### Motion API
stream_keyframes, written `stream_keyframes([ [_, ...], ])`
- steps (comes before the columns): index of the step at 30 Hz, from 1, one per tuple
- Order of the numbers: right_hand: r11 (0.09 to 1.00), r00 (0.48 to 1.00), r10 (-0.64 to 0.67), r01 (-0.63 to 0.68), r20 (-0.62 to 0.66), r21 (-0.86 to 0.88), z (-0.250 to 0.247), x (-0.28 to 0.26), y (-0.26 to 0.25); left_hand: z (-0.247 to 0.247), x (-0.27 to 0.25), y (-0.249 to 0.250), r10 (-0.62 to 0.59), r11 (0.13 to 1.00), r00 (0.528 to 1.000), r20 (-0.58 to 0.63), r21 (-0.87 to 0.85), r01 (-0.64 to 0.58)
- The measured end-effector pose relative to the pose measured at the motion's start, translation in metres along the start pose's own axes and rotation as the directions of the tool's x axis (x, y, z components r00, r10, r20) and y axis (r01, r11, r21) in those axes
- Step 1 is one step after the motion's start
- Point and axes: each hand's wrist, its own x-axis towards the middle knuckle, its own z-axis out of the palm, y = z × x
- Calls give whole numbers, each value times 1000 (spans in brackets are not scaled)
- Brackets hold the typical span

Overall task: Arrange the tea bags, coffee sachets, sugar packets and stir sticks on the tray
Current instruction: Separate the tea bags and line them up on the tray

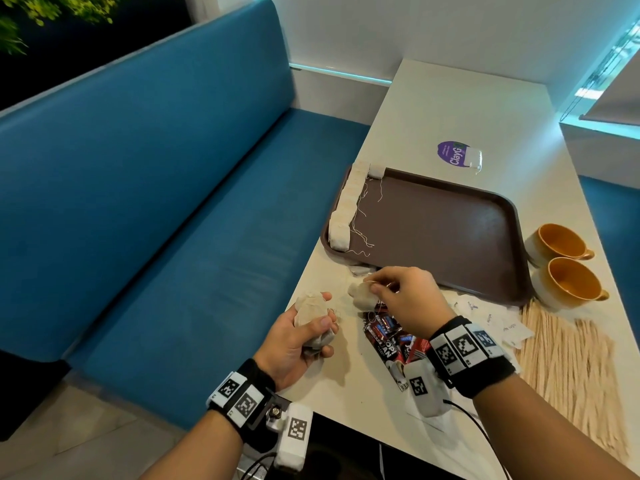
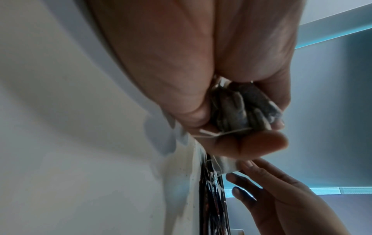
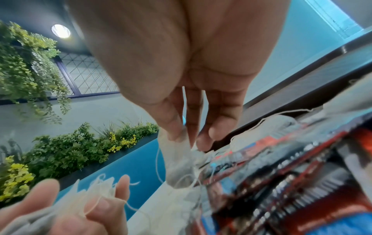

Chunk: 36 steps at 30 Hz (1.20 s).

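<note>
We see the brown tray (image 1: 450, 237) on the white table (image 1: 467, 109), its middle bare. A row of tea bags (image 1: 346, 202) lines the tray's left edge, one more sits at the far left corner, and their strings trail onto the tray floor.

Left hand (image 1: 301, 341): palm up over the table's near left edge, fingers and thumb curled round a bunch of tea bags (image 1: 313, 318). The left wrist view shows the bunch (image 2: 241, 108) packed tight between thumb and fingers, a string across it.

Right hand (image 1: 405, 299): just in front of the tray's near rim, thumb and fingertips pinching the top of a single tea bag (image 1: 362, 296). In the right wrist view this bag (image 3: 177, 159) hangs from the fingertips (image 3: 175, 133), loose strings tangled below it. We cannot tell whether it touches the table.

Coffee sachets (image 1: 388, 341), red and black, lie heaped on the table under the right wrist. White sugar packets (image 1: 491, 317) are scattered to their right, near the tray's near right corner. Wooden stir sticks (image 1: 568, 368) are spread in a wide fan on the table's near right side.

Two orange-lined cups (image 1: 564, 265) stand just beside the tray's right edge, touching each other. A purple round sticker (image 1: 453, 154) lies beyond the tray. A blue bench seat (image 1: 156, 202) runs along the table's left.
</note>
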Motion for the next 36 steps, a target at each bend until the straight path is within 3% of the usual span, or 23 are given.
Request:
stream_keyframes([
  [3,999,998,28,-25,-62,47,-8,-1,-2,-1,1,-1,-10,1000,1000,-11,7,10],
  [6,984,999,7,1,-40,177,-17,-5,-9,-2,1,-2,-12,1000,1000,-10,10,12],
  [9,903,994,-64,19,91,430,-21,-12,-27,0,0,-3,-9,1000,1000,-18,26,10],
  [12,816,943,-142,-60,301,574,-9,-19,-41,2,2,-4,5,997,997,-72,75,1],
  [15,886,904,-151,-55,399,461,16,-20,-44,2,2,-3,-12,996,998,-60,90,17],
  [18,969,950,-111,38,291,243,32,-17,-45,5,-2,3,-82,996,995,-60,30,84],
  [23,931,963,-100,2,250,366,40,-17,-43,-1,1,-1,-38,998,999,7,60,37],
  [27,941,995,-7,-28,104,338,29,0,-26,-3,2,-3,-23,999,999,28,46,22],
  [31,992,989,127,-124,-78,34,7,28,4,-2,2,-2,-18,999,998,54,29,16],
  [33,971,982,188,-188,-20,-147,4,38,15,-2,2,-2,-20,1000,998,56,23,19],
  [36,943,972,226,-202,64,-264,11,43,14,-2,2,-1,-18,1000,998,52,26,16],
])
